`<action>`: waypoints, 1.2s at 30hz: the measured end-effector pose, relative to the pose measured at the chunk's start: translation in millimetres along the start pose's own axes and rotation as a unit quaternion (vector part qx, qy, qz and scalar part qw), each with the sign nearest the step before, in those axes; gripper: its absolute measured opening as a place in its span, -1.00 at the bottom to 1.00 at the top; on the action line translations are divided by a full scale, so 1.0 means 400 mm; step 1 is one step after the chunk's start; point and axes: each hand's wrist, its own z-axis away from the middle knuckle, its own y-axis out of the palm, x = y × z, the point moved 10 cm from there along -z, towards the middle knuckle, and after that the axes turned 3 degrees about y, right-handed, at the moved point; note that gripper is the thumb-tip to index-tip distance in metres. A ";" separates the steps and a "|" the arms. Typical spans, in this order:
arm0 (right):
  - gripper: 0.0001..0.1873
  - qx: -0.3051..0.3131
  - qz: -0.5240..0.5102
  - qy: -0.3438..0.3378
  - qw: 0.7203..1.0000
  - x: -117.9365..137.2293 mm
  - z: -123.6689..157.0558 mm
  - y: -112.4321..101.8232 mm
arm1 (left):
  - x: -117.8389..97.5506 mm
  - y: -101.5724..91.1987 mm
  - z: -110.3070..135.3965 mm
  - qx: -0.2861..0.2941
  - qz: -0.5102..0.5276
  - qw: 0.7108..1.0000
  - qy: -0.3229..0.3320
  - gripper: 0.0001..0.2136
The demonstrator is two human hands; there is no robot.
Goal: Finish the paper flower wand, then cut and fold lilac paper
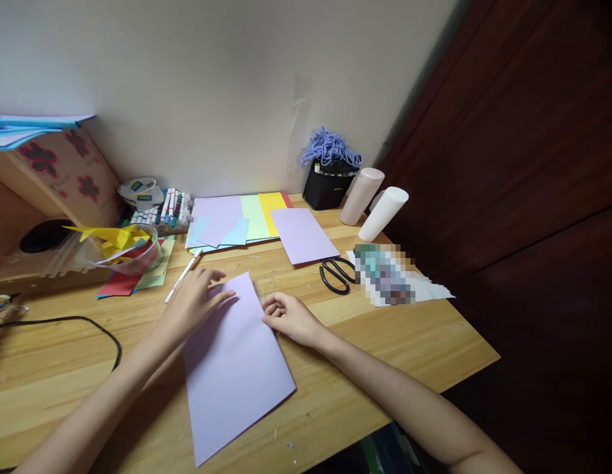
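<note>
A lavender paper sheet (234,368) lies on the wooden table (375,342) in front of me. My left hand (190,306) rests flat on its upper left corner, fingers stretched out. My right hand (288,316) has its fingers curled and pinches the sheet's right edge near the top. A white pen (183,275) lies just beyond my left hand.
A second lavender sheet (303,235), a stack of coloured papers (236,220), black scissors (335,273), a marker set (162,207), a clear bowl of folded paper (122,247), a black holder with blue yarn (330,174), two white tubes (372,201) and a black cable (88,326) are present.
</note>
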 end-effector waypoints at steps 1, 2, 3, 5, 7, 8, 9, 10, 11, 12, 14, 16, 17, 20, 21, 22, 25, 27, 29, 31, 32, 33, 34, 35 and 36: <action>-0.83 -0.008 0.000 -0.006 1.000 0.008 -0.001 -0.010 | -0.036 -0.022 0.001 -0.026 -0.018 0.999 0.029 -0.61; -0.86 -0.015 0.002 -0.014 1.000 0.019 -0.002 -0.020 | -0.075 -0.040 0.003 -0.042 -0.029 0.997 0.058 -0.62; -0.87 -0.017 0.005 -0.023 1.000 0.030 -0.003 -0.028 | -0.112 -0.052 0.004 -0.048 -0.037 0.995 0.081 -0.64; -0.86 -0.010 0.007 -0.040 0.999 0.052 -0.002 -0.040 | -0.186 -0.064 0.001 -0.042 -0.044 0.990 0.126 -0.67; -0.84 0.000 0.009 -0.047 0.999 0.068 0.000 -0.048 | -0.248 -0.052 -0.008 -0.004 -0.058 0.985 0.165 -0.72; -0.84 0.004 0.010 -0.048 0.999 0.073 0.001 -0.052 | -0.276 -0.037 -0.013 0.027 -0.062 0.979 0.191 -0.77; -0.84 0.007 0.013 -0.049 0.999 0.078 0.003 -0.056 | -0.296 -0.021 -0.017 0.056 -0.061 0.974 0.211 -0.81; -0.84 0.008 0.017 -0.052 0.998 0.081 0.004 -0.059 | -0.307 -0.006 -0.024 0.082 -0.059 0.970 0.220 -0.83; -0.83 0.008 0.023 -0.057 0.998 0.084 0.005 -0.062 | -0.312 0.006 -0.031 0.101 -0.055 0.968 0.222 -0.84; -0.83 0.007 0.030 -0.064 0.997 0.087 0.006 -0.065 | -0.312 0.016 -0.038 0.118 -0.047 0.968 0.218 -0.84; -0.82 0.000 0.046 -0.078 0.996 0.090 0.007 -0.071 | -0.305 0.034 -0.051 0.140 -0.030 0.968 0.207 -0.85; -0.81 -0.010 0.057 -0.081 0.995 0.086 0.006 -0.077 | -0.296 0.046 -0.058 0.151 -0.016 0.968 0.199 -0.86; -0.82 -0.014 0.061 -0.078 0.995 0.083 0.006 -0.079 | -0.291 0.051 -0.060 0.153 -0.013 0.968 0.197 -0.86; -0.83 -0.023 0.067 -0.063 0.996 0.075 0.004 -0.085 | -0.273 0.054 -0.064 0.148 -0.012 0.970 0.192 -0.86; -0.84 -0.025 0.067 -0.056 0.996 0.073 0.003 -0.088 | -0.264 0.052 -0.066 0.148 -0.009 0.971 0.188 -0.86; -0.84 -0.026 0.064 -0.049 0.996 0.072 0.002 -0.091 | -0.253 0.047 -0.069 0.149 -0.002 0.972 0.181 -0.86; -0.85 -0.027 0.048 -0.032 0.998 0.068 0.000 -0.102 | -0.210 0.025 -0.080 0.162 0.030 0.976 0.141 -0.84; -0.86 -0.031 0.041 -0.024 0.998 0.066 -0.001 -0.113 | -0.184 0.004 -0.087 0.168 0.053 0.978 0.114 -0.82; -0.86 -0.035 0.037 -0.017 0.999 0.065 -0.001 -0.124 | -0.164 -0.015 -0.093 0.173 0.074 0.978 0.092 -0.81; -0.86 -0.036 0.033 -0.010 0.999 0.062 0.000 -0.132 | -0.151 -0.028 -0.095 0.180 0.092 0.977 0.075 -0.80; -0.86 -0.033 0.030 -0.004 0.999 0.060 0.001 -0.136 | -0.146 -0.032 -0.096 0.184 0.097 0.976 0.068 -0.80; -0.86 -0.029 0.026 0.003 0.999 0.057 0.001 -0.139 | -0.140 -0.036 -0.097 0.185 0.099 0.976 0.061 -0.79; -0.86 -0.027 0.024 0.009 0.999 0.054 0.001 -0.143 | -0.133 -0.041 -0.097 0.186 0.097 0.976 0.054 -0.79; -0.86 -0.027 0.024 0.011 0.999 0.053 0.002 -0.151 | -0.125 -0.048 -0.098 0.183 0.091 0.978 0.047 -0.78; -0.86 -0.030 0.029 0.012 0.999 0.052 0.002 -0.161 | -0.115 -0.056 -0.099 0.178 0.083 0.980 0.038 -0.77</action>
